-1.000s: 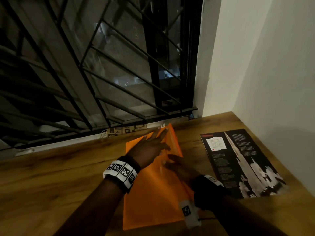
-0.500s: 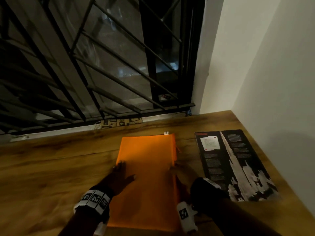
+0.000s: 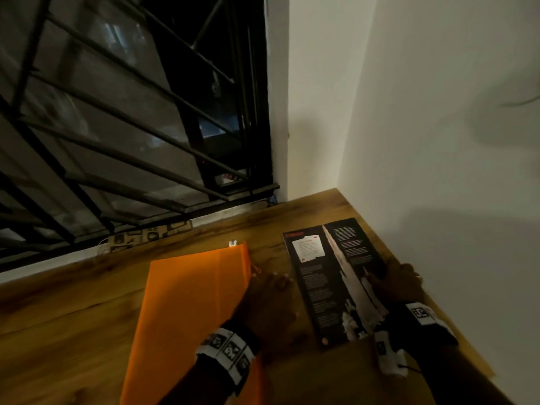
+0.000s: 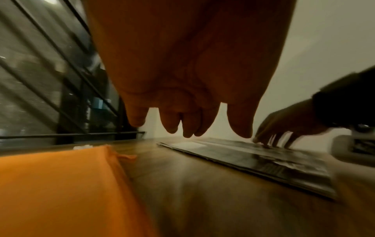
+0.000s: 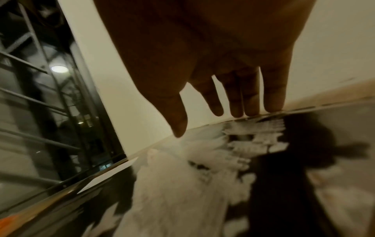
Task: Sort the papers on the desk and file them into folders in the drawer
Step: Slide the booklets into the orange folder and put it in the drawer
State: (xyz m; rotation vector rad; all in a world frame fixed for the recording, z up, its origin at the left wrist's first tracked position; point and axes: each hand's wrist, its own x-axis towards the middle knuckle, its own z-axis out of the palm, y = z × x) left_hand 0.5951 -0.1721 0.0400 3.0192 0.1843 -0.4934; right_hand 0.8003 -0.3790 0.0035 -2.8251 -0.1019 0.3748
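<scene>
While the left hand (image 3: 267, 302) hovered flat beside the orange folder (image 3: 187, 311), the right hand's (image 3: 401, 283) spread fingers pressed the dark brochure (image 3: 330, 285).

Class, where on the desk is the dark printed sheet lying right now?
In the head view the dark printed sheet lies flat on the wooden desk, right of the orange folder, by the white wall. The right hand rests on its far-right edge.

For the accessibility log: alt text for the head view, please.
Right hand rests fingers on the far edge of a dark brochure on a wooden desk; left hand hovers open between it and an orange folder. Barred window behind.
</scene>
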